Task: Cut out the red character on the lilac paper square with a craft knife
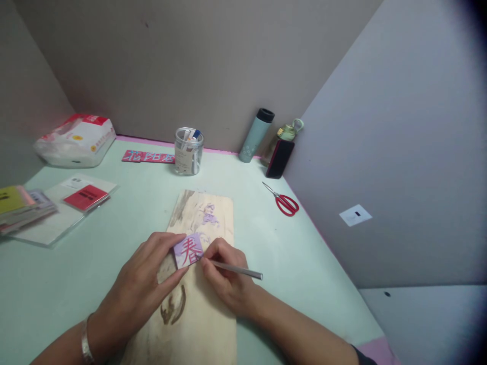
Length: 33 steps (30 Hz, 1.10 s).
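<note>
Left hand [146,276]: Entering from the lower left of the frame, a bracelet [85,342] at its wrist, it grips a small square tile by the edges, thumb below and fingers above.
Square tile [189,249]: Purple and white with a red character on its face, it sits just below the center of the frame, tilted above a wooden board.
Right hand [228,274]: Closed around a slim silver tool [239,269], it leans in from the lower right, the tool's tip at the tile's right edge; contact is too small to confirm.
Wooden board [216,324]: It runs from the center to the bottom of the frame on the pale green bench [281,253], marked by purple smears [209,215] and dark stains.
Scissors [287,204]: Red-handled, they lie right of the board.
Upper right: A teal bottle [255,137] stands near a green bottle [288,132], a dark phone [280,159] propped upright in front of the latter.
Upper center: A clear jar [189,157] holds pens, beside red lettered strips [152,157].
Left side: A tissue pack [81,139] sits above a red packet [87,196] and stacked packets [23,205].
Wall card [355,215]: White, at right.
</note>
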Each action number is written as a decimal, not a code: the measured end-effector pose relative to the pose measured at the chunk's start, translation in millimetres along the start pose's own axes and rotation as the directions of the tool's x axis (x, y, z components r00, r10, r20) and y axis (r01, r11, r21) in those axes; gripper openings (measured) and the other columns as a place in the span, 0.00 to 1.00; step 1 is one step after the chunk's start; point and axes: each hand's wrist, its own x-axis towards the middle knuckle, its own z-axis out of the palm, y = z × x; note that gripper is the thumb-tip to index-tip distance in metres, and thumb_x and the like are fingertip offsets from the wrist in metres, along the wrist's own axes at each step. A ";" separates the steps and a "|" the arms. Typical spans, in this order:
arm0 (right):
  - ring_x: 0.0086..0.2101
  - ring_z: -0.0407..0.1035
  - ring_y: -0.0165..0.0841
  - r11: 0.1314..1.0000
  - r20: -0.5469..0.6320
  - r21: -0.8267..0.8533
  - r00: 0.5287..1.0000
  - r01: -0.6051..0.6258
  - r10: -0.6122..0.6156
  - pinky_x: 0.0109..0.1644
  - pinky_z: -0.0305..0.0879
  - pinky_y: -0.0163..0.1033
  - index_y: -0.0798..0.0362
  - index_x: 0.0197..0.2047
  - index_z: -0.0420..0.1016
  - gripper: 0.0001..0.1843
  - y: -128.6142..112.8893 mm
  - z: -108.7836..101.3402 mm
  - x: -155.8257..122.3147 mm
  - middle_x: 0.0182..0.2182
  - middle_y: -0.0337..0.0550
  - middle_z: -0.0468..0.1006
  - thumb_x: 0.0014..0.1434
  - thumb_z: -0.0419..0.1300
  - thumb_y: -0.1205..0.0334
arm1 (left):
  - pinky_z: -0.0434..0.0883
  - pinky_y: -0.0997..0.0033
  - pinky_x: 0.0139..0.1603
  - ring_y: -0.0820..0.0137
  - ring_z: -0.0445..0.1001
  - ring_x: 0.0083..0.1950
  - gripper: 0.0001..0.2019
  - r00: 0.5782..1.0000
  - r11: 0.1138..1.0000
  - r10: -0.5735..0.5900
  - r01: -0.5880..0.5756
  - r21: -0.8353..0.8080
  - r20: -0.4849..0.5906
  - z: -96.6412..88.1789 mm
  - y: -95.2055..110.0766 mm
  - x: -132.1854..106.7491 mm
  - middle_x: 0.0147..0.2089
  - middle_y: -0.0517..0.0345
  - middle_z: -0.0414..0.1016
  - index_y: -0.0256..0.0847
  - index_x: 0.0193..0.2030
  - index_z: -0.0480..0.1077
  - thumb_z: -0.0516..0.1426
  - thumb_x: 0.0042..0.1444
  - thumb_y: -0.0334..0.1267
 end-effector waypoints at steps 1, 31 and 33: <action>0.24 0.56 0.27 1.000 0.001 -0.006 1.000 -0.004 0.004 0.29 0.54 0.34 0.50 0.31 0.65 0.07 -0.2 -0.1 0.2 0.23 0.32 0.64 0.63 0.56 0.64 | 0.73 0.60 0.60 0.60 0.73 0.61 0.21 1.000 1.000 0.000 0.000 0.001 0.000 -0.3 0.1 0.1 0.60 0.57 0.71 0.53 0.67 0.62 0.56 0.70 0.49; 0.28 0.63 0.27 0.989 0.084 -0.015 0.986 0.148 -0.146 0.33 0.59 0.34 0.51 0.34 0.66 0.08 1.4 -4.8 0.3 0.29 0.37 0.70 0.67 0.55 0.64 | 0.65 0.60 0.56 0.61 0.69 0.54 0.19 0.996 0.990 0.080 -0.073 0.120 -0.051 -0.5 -1.6 1.3 0.51 0.57 0.69 0.48 0.62 0.63 0.58 0.70 0.50; 0.28 0.63 0.28 0.983 0.090 -0.022 0.979 0.184 -0.182 0.33 0.59 0.34 0.51 0.34 0.66 0.08 2.8 -3.8 0.2 0.29 0.37 0.70 0.68 0.56 0.64 | 0.65 0.60 0.56 0.61 0.69 0.53 0.20 0.996 0.991 0.079 -0.073 0.110 -0.050 -0.5 -1.3 1.4 0.51 0.57 0.69 0.49 0.62 0.63 0.58 0.69 0.51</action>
